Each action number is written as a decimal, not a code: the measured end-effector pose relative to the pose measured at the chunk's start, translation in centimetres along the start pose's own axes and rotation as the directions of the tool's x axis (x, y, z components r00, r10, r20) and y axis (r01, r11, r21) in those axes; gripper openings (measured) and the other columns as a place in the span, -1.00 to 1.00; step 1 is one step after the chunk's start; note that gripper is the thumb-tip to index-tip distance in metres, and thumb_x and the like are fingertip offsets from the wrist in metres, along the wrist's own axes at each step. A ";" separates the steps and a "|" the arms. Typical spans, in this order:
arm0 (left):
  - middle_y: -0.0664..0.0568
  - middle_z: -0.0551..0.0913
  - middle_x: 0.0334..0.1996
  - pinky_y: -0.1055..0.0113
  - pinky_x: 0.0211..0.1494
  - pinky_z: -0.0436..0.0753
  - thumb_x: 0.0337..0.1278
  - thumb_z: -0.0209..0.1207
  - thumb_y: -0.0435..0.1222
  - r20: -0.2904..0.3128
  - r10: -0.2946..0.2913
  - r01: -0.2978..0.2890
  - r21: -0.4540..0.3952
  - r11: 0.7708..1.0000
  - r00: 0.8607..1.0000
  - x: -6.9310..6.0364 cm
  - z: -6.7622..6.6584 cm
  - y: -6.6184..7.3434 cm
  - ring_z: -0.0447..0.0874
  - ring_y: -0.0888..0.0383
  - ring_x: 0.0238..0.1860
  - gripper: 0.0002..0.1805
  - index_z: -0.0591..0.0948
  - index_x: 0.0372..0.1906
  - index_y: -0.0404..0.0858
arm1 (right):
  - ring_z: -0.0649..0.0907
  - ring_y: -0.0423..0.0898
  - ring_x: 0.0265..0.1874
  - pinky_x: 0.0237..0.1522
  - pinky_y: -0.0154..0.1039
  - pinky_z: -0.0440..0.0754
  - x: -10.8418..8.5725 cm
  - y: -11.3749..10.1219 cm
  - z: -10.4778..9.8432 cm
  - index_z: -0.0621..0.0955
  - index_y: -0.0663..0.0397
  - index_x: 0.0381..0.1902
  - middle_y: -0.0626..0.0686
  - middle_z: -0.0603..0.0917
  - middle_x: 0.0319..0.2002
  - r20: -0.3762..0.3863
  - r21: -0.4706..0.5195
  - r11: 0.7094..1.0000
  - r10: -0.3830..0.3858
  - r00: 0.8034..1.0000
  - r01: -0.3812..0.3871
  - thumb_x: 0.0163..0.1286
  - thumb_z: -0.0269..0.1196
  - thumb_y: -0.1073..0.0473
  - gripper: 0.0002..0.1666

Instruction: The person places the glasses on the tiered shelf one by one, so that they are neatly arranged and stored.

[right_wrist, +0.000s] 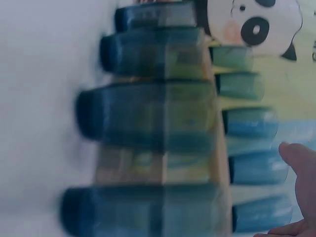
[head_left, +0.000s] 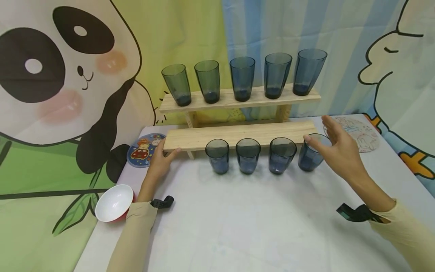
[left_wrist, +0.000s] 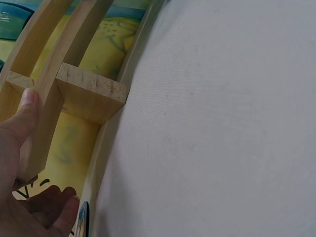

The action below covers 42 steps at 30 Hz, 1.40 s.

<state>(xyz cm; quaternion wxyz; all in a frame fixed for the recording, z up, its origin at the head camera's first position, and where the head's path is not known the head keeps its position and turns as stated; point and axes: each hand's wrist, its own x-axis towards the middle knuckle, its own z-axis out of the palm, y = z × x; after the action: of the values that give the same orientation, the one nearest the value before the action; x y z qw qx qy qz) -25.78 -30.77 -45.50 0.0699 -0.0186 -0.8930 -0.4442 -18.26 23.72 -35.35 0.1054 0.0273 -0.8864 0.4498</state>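
Observation:
A two-tier wooden rack [head_left: 238,135] stands at the back of the table. My left hand [head_left: 159,166] holds the left end of its lower board; in the left wrist view the thumb [left_wrist: 29,111] lies on the board's front edge. Four blue-tinted drinking glasses stand in a row before that board; the rightmost is a glass [head_left: 310,156] nearest my right hand [head_left: 343,153]. That hand is spread with its fingers extended, its thumb overlapping the glass's rim in the head view; whether it touches cannot be told. Several similar glasses [head_left: 242,79] line the upper board.
A white bowl [head_left: 114,203] with a red outside sits at the table's left edge. A round blue patterned mat [head_left: 137,153] lies left of the rack, and a pale round mat [head_left: 363,134] lies to the right. Printed curtains [head_left: 190,34] hang behind.

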 end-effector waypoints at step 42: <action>-0.33 0.32 0.55 -0.16 0.66 0.18 0.44 0.31 -0.01 -0.006 0.039 -0.039 -0.019 0.999 0.999 0.1 0.0 -0.2 0.23 -0.27 0.59 -0.09 0.17 0.66 -0.30 | 0.60 0.39 0.31 -0.15 -0.85 0.39 1.0 1.9 -2.4 0.49 0.27 0.42 0.39 0.64 0.28 -0.034 -0.112 0.993 0.022 0.999 -0.025 0.35 0.47 -0.26 -0.06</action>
<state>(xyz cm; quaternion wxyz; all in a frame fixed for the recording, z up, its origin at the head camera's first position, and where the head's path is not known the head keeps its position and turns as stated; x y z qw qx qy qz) -25.86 -30.90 -45.67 0.0811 -0.0356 -0.8880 -0.4513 -19.11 26.83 -35.28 0.1159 0.0036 -0.9089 0.4007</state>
